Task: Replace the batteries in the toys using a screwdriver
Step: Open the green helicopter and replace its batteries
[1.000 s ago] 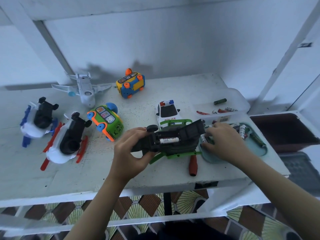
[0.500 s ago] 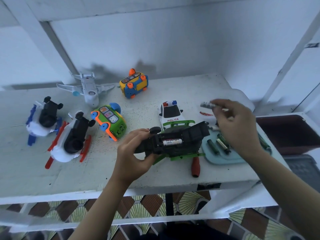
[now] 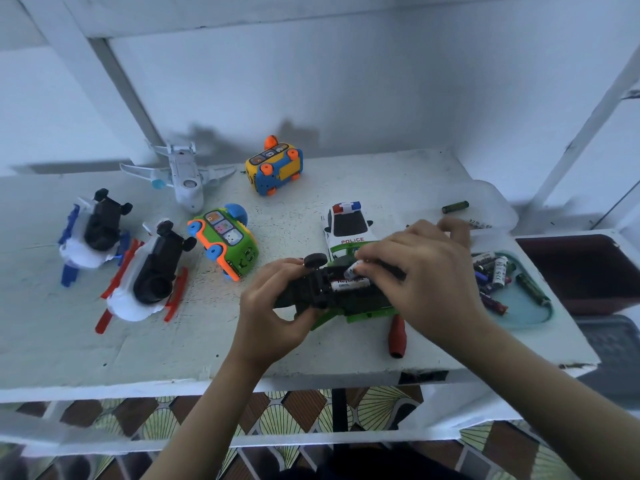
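An upside-down black and green toy [image 3: 322,292] lies near the table's front edge, its battery bay open with one white battery [image 3: 349,284] seated inside. My left hand [image 3: 273,310] grips the toy's left end from below. My right hand [image 3: 426,271] reaches over the toy and pinches a second white battery [image 3: 352,270] at the bay's upper edge. A red-handled screwdriver [image 3: 396,336] lies on the table just under my right wrist. A teal tray [image 3: 530,311] at the right holds several loose batteries [image 3: 495,271].
A white police car [image 3: 348,225] stands right behind the toy. Further left lie a green bus toy [image 3: 227,244], two overturned white toys [image 3: 149,275], a white plane [image 3: 183,174] and a yellow bus toy [image 3: 275,166]. A clear lid with a green battery [image 3: 455,206] sits at back right.
My right hand took a battery from the tray, lifted it above the table, and has now come down left onto the toy's open bay. My left hand kept hold of the toy.
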Available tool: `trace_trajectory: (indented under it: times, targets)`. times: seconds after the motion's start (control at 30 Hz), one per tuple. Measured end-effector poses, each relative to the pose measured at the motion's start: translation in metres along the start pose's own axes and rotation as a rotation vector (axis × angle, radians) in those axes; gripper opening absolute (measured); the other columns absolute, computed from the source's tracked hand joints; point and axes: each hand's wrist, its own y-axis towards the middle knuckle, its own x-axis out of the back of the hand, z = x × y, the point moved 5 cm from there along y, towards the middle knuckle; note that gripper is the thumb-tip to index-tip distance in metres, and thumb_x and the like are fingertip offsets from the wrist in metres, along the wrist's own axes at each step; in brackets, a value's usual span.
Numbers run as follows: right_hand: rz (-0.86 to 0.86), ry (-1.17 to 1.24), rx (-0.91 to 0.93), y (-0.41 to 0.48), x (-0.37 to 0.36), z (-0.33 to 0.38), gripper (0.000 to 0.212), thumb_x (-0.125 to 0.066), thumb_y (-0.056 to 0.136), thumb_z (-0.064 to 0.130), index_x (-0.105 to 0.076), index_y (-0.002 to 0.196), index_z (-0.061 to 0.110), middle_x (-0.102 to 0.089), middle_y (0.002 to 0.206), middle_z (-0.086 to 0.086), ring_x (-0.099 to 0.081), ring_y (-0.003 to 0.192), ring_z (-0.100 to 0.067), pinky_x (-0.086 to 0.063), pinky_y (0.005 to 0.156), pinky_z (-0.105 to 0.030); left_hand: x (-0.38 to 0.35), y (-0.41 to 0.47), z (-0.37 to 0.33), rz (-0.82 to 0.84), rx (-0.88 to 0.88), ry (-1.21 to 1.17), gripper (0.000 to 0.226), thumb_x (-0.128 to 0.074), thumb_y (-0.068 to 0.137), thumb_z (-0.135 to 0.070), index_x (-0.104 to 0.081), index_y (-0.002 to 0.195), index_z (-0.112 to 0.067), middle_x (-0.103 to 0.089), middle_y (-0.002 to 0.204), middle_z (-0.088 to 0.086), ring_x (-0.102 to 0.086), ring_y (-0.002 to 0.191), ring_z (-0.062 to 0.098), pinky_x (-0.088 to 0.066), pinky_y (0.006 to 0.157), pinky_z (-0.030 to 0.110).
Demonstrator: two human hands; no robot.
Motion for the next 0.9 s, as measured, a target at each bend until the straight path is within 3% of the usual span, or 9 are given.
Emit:
trace_trajectory:
  times: [0.33, 0.57, 0.77, 0.9]
  targets:
    - [-0.231, -0.152, 0.001, -0.006, -0.006, 0.001, 0.010, -0.071, 0.085, 0.033, -0.076, 0.089, 0.025, -0.072, 0.082, 0.010, -0.060, 0.079, -0.017, -0.026, 0.089, -0.039, -0.001, -0.003, 0.003, -0.023, 0.046, -0.015, 0.038, -0.076, 0.071, -0.023, -0.067, 0.099, 0.001, -0.066, 0.104, 0.007, -0.064, 0.096, 0.020, -0.049, 0.083, 0.018]
    - [-0.241, -0.207, 0.003, -0.004, -0.007, -0.001, 0.010, -0.069, 0.086, 0.030, -0.074, 0.080, 0.023, -0.071, 0.073, 0.009, -0.059, 0.078, -0.016, -0.023, 0.099, -0.042, -0.002, -0.003, 0.001, -0.052, 0.056, -0.020, 0.039, -0.076, 0.071, -0.025, -0.067, 0.098, 0.001, -0.064, 0.104, 0.003, -0.062, 0.097, 0.015, -0.047, 0.084, 0.016]
    - [-0.219, -0.234, -0.012, -0.005, -0.010, -0.005, 0.018, -0.068, 0.086, 0.034, -0.072, 0.074, 0.021, -0.068, 0.065, 0.008, -0.057, 0.076, -0.016, -0.022, 0.102, -0.044, -0.002, -0.004, -0.001, -0.056, 0.037, -0.023, 0.038, -0.076, 0.072, -0.028, -0.065, 0.101, -0.005, -0.064, 0.106, 0.002, -0.063, 0.097, 0.020, -0.049, 0.085, 0.020]
    - [-0.162, -0.274, 0.007, -0.006, -0.015, -0.001, 0.021, -0.066, 0.087, 0.037, -0.074, 0.073, 0.023, -0.071, 0.081, 0.006, -0.056, 0.088, -0.020, -0.021, 0.105, -0.054, -0.001, -0.006, 0.000, -0.072, 0.052, -0.027, 0.039, -0.076, 0.071, -0.028, -0.065, 0.102, -0.007, -0.063, 0.106, 0.002, -0.062, 0.098, 0.017, -0.047, 0.086, 0.016]
